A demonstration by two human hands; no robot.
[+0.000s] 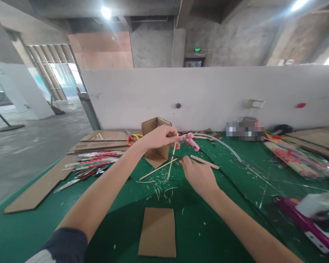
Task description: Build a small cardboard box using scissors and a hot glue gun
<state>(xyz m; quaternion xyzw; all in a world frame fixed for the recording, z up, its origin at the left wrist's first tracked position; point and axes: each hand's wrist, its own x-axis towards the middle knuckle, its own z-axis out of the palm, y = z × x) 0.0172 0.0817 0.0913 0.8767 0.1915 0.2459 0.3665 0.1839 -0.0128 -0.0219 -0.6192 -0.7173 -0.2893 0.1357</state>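
Observation:
My left hand pinches the upper end of a thin wooden stick, which slants down toward the green table. Beside it, lower and to the right, my right hand has its fingers curled near the stick's middle; a small dark thing shows at its fingertips, too small to name. Another thin stick lies across behind the held one, with pale shavings around them. A folded cardboard piece stands behind my left hand. The pink glue gun lies just right of my left hand's fingertips.
A cardboard rectangle lies near the front. Scissors, packaged tools and cardboard sheets are at left. A thicker wooden stick, a black cord and a purple device are at right. A white partition stands behind.

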